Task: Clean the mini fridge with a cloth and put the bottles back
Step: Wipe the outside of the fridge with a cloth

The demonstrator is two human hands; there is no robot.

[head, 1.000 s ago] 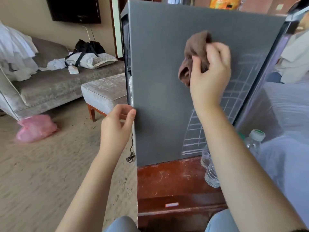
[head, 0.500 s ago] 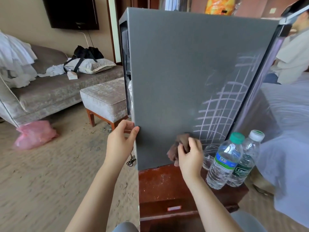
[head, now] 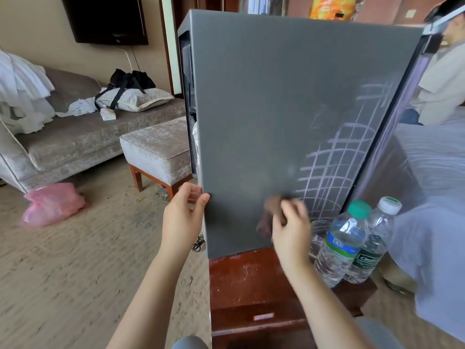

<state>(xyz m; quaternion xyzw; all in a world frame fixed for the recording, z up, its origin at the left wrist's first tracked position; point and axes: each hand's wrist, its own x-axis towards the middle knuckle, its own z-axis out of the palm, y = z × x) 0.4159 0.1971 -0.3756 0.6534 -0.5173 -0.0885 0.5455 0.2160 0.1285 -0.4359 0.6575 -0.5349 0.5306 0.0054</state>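
**A:** What fills the view?

**B:** The mini fridge (head: 276,109). Its grey side panel faces the camera, and it stands on a red-brown wooden table (head: 251,280). A pale grid pattern shows on the panel toward four o'clock.

**A:** And beside it?

**B:** A green-capped bottle (head: 339,248) and a white-capped bottle (head: 372,248), both clear plastic. They stand upright on the table at the fridge's five o'clock, touching each other and just beside its lower corner. The green-capped one has a blue and green label. The white-capped one, at its three o'clock, has a dark green label with white script that is too blurred to read.

**A:** The hands?

**B:** The left hand (head: 182,217) grips the fridge's edge at eight o'clock, thumb on the panel and fingers curled round behind it. The right hand (head: 292,227) is blurred. Its fingers are closed on a brown cloth (head: 270,215) held against the panel at six o'clock.

**A:** Any other writing?

**B:** A small white tag (head: 263,316) on the table's front, at six o'clock. Its print can't be read.
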